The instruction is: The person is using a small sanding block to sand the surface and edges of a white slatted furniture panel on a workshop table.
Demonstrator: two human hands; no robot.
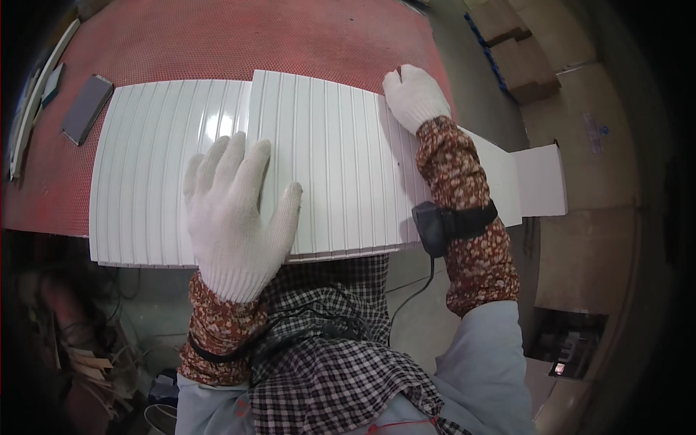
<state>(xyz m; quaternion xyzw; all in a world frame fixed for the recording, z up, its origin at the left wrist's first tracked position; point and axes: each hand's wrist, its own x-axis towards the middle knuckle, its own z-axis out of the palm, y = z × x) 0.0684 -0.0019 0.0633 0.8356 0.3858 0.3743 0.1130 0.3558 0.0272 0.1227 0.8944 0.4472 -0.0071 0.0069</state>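
Note:
Two glossy white panels with parallel grooves, the left panel (145, 167) and the right panel (326, 167), lie side by side and look slightly overlapped or stepped at their seam. My left hand (235, 217), in a white knit glove, rests flat with fingers spread across the seam. At the far right edge of the right panel, my gloved right hand (415, 96) is closed with its fingers curled. Whatever it may hold is hidden. A grey rectangular block (88, 109) lies left of the panels.
A red mesh-textured cover (304, 36) spans the table. White pieces (536, 181) jut out at the right, and long strips (43, 94) line the left edge. Brown cartons (522, 65) stand beyond the table's right side. A black device (435, 228) with a cable is strapped to my right forearm.

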